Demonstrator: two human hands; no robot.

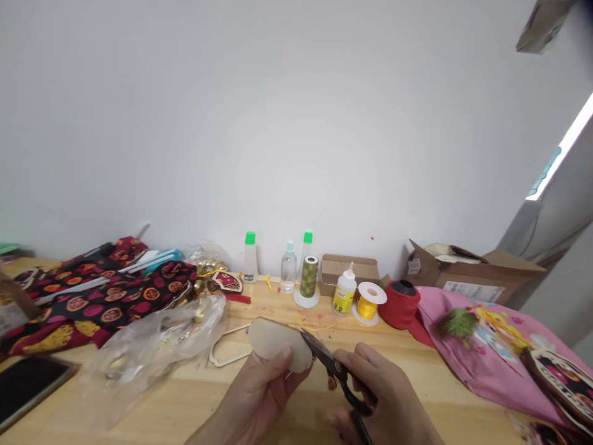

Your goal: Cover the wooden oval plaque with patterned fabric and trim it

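My left hand [273, 386] pinches a grey, rounded flat piece [273, 342] between thumb and fingers, holding it above the wooden table. In my right hand [382, 383] are black-handled scissors [337, 369], their blades pointing up and left and lying at the right edge of the grey piece. A white frame-like shape [231, 360] rests on the table just left of the piece. Beneath the scissors a small dark red patterned bit [332, 382] is partly visible.
Dark patterned fabric [152, 290], a plastic bag [152, 346] and a phone [32, 383] lie left. Behind my hands stand a green thread spool [309, 278], a glue bottle [344, 293] and a yellow cord spool [368, 306]. Right are red thread [399, 306], pink cloth [463, 364] and an open box [500, 272].
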